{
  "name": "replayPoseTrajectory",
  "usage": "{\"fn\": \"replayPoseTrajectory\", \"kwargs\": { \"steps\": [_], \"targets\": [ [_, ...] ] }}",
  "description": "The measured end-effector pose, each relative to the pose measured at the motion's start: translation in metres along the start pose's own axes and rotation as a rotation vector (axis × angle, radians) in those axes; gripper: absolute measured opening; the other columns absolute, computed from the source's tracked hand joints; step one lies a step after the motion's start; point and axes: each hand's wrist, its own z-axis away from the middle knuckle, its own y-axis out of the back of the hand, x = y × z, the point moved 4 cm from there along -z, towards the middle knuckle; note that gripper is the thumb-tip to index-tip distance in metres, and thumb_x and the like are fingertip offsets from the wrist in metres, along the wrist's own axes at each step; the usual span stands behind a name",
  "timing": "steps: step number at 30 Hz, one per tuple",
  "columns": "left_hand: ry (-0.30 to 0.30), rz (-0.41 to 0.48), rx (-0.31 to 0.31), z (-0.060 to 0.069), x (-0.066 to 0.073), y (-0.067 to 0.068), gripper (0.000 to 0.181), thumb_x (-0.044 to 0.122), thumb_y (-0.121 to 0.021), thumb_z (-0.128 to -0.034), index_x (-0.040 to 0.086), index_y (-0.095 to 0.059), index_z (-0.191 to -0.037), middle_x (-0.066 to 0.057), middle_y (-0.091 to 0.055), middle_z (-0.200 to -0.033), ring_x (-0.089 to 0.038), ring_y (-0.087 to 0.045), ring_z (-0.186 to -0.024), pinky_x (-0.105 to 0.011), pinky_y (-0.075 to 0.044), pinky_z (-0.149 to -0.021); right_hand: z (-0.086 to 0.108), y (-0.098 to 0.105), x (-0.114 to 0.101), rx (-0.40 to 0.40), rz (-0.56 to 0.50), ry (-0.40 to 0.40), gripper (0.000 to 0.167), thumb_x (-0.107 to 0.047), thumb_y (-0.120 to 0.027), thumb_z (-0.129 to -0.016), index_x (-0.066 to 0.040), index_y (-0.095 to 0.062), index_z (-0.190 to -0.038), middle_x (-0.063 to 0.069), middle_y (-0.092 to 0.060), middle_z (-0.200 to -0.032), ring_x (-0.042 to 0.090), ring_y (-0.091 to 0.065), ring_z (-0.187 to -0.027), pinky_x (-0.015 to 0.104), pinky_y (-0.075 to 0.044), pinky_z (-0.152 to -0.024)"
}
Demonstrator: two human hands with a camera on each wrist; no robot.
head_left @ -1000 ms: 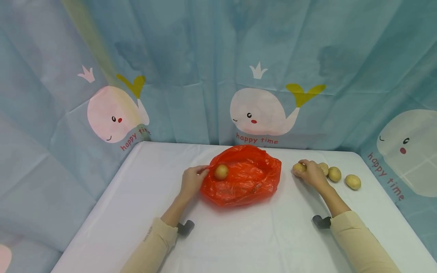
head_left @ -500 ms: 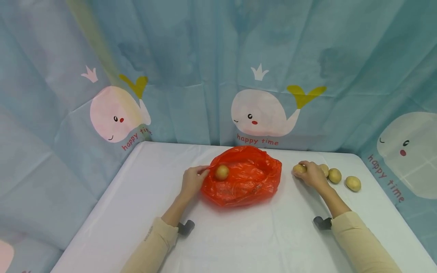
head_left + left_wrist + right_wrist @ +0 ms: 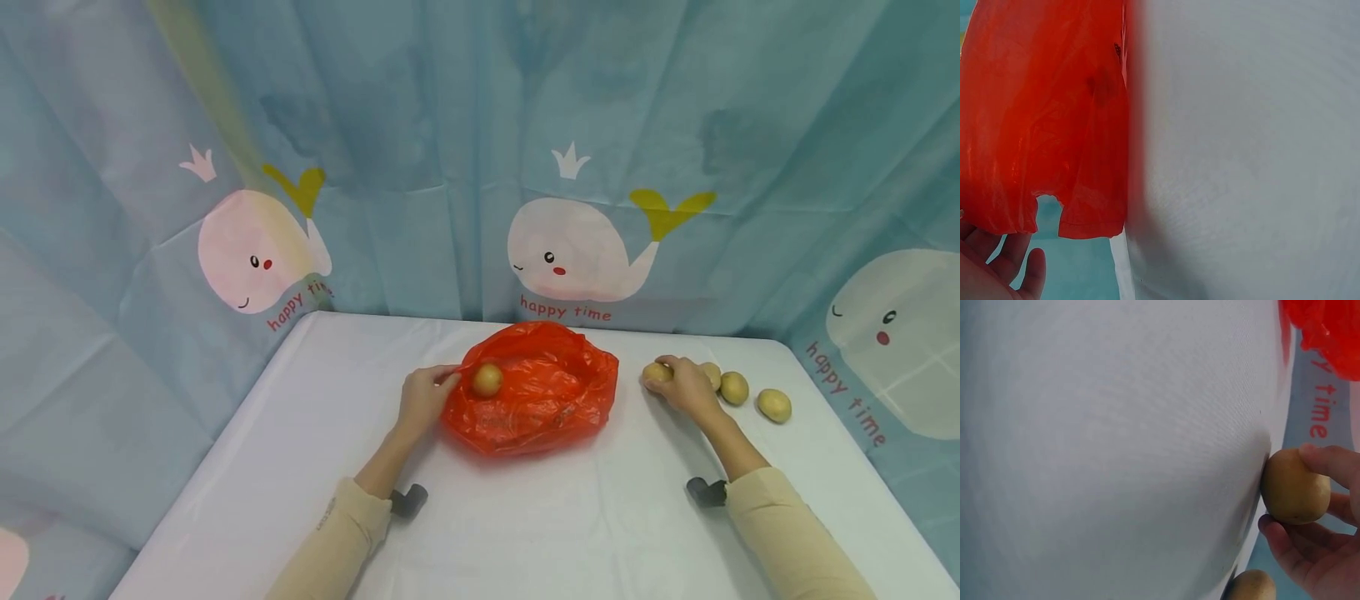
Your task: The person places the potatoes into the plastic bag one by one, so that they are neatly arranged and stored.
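A red plastic bag (image 3: 540, 400) lies with its mouth spread open on the white table. Inside its left part sits a potato (image 3: 487, 380). My left hand (image 3: 422, 398) pinches the bag's left rim; in the left wrist view some of its fingers (image 3: 1013, 250) hang loose by the bag's edge, and the pinch itself is out of sight. To the right of the bag, my right hand (image 3: 686, 385) grips another potato (image 3: 1295, 487) between thumb and fingers, low at the table surface.
Beside and behind the right hand lie more potatoes: one partly hidden (image 3: 710, 375), a second one (image 3: 734, 388), and a third (image 3: 774, 405) farther right. The white table (image 3: 525, 525) ends at a blue curtain (image 3: 420, 250) printed with whales.
Both hands, the bag and the potatoes keep their places. Only the head view has shifted very slightly.
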Motion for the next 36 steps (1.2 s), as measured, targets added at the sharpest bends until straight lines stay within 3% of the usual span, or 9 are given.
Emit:
{"fn": "replayPoseTrajectory", "kwargs": {
  "steps": [9,22,32,36],
  "targets": [
    [0.002,0.007,0.0,0.0,-0.002,0.0,0.025,0.019,-0.065,-0.0939,0.007,-0.072,-0.114,-0.009,-0.074,-0.107,-0.025,-0.067,-0.101,-0.039,-0.058,-0.09,0.0,0.0,0.003,0.004,0.001,0.012,0.056,-0.024,-0.065,-0.092,0.01,-0.048,-0.133,0.035,-0.054,-0.125,0.043,-0.051,-0.107,0.059,-0.045,-0.096],
    [0.009,0.019,-0.004,0.0,-0.004,0.0,0.025,0.019,-0.065,-0.094,0.009,-0.073,-0.115,-0.008,-0.074,-0.108,-0.024,-0.067,-0.103,-0.039,-0.058,-0.091,-0.003,0.003,0.004,0.002,-0.013,0.034,0.057,-0.027,-0.068,-0.089,0.009,-0.051,-0.13,0.034,-0.057,-0.119,0.037,-0.052,-0.096,0.052,-0.049,-0.083],
    [0.018,0.007,-0.001,0.001,-0.002,0.001,0.025,0.019,-0.064,-0.0942,0.008,-0.073,-0.115,-0.009,-0.074,-0.108,-0.024,-0.066,-0.102,-0.039,-0.058,-0.089,0.0,0.012,-0.004,0.08,-0.016,0.122,0.052,-0.025,-0.071,-0.086,0.008,-0.056,-0.123,0.031,-0.06,-0.11,0.038,-0.054,-0.093,0.05,-0.048,-0.078],
    [0.021,0.001,-0.003,0.0,-0.003,0.001,0.025,0.02,-0.064,-0.0944,0.008,-0.072,-0.115,-0.009,-0.074,-0.108,-0.024,-0.066,-0.102,-0.038,-0.058,-0.089,0.001,0.014,-0.01,0.077,-0.02,0.113,0.052,-0.025,-0.071,-0.086,0.007,-0.056,-0.124,0.03,-0.06,-0.111,0.037,-0.054,-0.095,0.05,-0.049,-0.081]
  ]
}}
